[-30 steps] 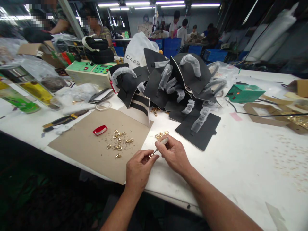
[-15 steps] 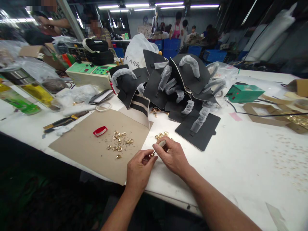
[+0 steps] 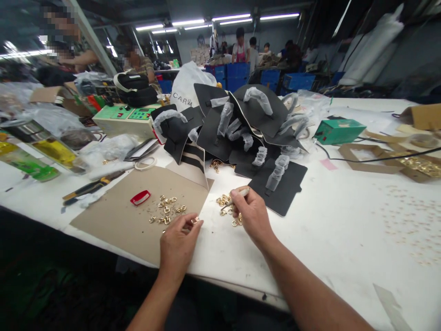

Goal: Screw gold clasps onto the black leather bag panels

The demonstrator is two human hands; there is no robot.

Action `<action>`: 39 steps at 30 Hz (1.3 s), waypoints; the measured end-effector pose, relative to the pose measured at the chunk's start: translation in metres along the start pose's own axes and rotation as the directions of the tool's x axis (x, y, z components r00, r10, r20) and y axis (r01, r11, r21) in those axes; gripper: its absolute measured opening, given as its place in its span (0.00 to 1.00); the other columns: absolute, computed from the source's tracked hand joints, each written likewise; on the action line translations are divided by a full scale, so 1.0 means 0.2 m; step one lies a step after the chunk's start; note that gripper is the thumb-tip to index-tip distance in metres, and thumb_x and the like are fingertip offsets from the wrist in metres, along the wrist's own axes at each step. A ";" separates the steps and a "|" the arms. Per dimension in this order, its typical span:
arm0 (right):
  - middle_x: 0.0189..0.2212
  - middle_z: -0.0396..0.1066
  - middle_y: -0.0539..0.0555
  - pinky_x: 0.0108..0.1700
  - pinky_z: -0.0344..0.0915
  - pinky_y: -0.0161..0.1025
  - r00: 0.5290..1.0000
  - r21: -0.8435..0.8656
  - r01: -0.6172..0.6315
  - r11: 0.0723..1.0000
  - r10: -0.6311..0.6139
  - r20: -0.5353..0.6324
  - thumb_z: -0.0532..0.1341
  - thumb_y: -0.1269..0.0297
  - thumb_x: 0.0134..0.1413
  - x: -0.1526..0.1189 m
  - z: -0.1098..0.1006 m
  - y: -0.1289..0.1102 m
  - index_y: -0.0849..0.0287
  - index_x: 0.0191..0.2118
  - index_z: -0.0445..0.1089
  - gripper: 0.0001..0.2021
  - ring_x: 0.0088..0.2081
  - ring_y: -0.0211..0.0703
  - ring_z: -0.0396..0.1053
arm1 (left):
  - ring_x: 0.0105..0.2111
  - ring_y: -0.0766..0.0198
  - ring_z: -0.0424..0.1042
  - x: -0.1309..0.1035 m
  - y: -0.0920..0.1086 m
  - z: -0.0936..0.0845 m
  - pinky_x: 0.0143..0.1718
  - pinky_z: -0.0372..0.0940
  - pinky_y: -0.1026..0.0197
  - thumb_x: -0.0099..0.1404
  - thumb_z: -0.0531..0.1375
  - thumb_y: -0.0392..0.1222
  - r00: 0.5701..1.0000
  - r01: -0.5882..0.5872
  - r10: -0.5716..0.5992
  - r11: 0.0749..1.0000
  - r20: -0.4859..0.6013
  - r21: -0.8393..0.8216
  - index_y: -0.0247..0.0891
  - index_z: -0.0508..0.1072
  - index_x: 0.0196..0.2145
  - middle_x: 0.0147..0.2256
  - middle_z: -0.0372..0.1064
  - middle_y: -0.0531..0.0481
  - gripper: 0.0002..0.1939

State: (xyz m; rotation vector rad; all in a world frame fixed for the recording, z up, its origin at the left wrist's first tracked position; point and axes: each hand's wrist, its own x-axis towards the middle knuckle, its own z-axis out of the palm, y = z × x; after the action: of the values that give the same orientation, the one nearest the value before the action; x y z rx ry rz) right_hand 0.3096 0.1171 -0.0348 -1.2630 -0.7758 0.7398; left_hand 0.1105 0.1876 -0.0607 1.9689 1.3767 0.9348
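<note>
My left hand (image 3: 177,246) is over the right edge of the brown board, with a small gold metal fitting (image 3: 195,220) pinched between thumb and fingertips. Gripped in my right hand (image 3: 253,214) is a small tool with a pale handle (image 3: 243,192) and a thin dark shaft, which points down and left. Its tip is at a pile of gold fittings (image 3: 223,199) on the white table; a few of these lie partly under my right fingers. Another loose group of gold fittings (image 3: 167,209) is scattered on the brown board (image 3: 113,220), beside a red tray (image 3: 140,197).
Black bag pieces with plastic-wrapped handles (image 3: 217,124) are heaped beyond my hands. Yellow-black pliers (image 3: 93,186) and a tape roll (image 3: 145,163) lie left. A green box (image 3: 339,131) with a black cable and small scattered pieces (image 3: 406,220) are right. People work behind.
My hands have moved apart. The left went left with a gold fitting; the right, still holding the tool, brought its tip to the pile. The view has shifted slightly.
</note>
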 end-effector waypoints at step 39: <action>0.20 0.67 0.44 0.25 0.58 0.33 0.996 0.079 -0.085 0.993 0.085 -0.001 0.65 0.46 0.63 0.03 0.01 0.04 0.57 0.35 0.68 0.18 0.20 0.35 0.64 | 0.44 0.52 0.74 0.01 0.08 0.21 0.49 0.69 0.51 0.74 0.58 0.44 0.916 -0.350 0.313 0.929 0.252 0.119 0.42 0.79 0.43 0.42 0.79 0.47 0.10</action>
State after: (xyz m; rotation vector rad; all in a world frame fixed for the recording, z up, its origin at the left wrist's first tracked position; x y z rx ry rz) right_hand 0.3107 0.1234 -0.0426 -1.2312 -0.6859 0.8284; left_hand 0.1525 0.1820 -0.0740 2.4037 1.0327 0.7253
